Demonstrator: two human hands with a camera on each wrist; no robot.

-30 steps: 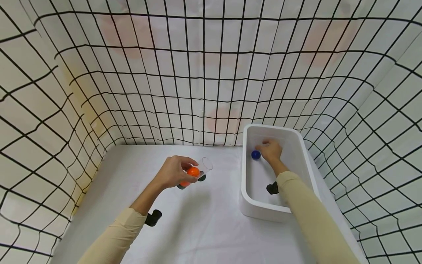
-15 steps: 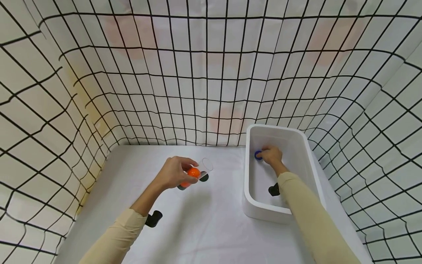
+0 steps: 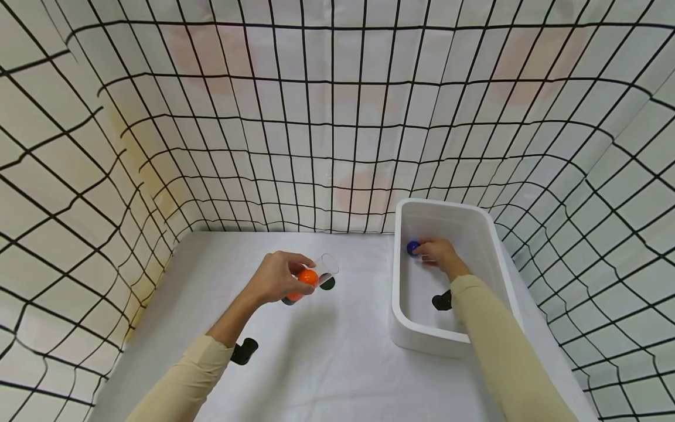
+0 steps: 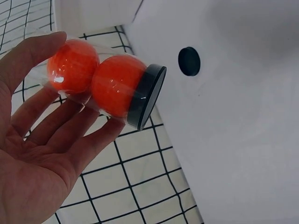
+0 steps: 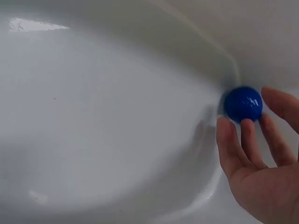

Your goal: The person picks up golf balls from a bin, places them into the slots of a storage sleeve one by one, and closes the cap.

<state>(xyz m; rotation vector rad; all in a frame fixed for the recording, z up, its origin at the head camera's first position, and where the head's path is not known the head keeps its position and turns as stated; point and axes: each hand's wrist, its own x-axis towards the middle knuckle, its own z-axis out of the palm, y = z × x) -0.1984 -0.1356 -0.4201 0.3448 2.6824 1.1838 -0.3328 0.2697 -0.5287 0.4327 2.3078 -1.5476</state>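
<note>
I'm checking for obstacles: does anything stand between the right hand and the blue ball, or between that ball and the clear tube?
Nothing visible stands between the right hand and the blue ball; the fingers are right at it. Between the ball and the clear tube in the left hand stands the left wall of the white bin.

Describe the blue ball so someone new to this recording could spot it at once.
Find the white bin on the right of the table. Inside, toward its far left corner, the blue ball sits next to the right hand. It is the only blue one; the two orange balls are in the clear tube that the left hand holds.
</note>
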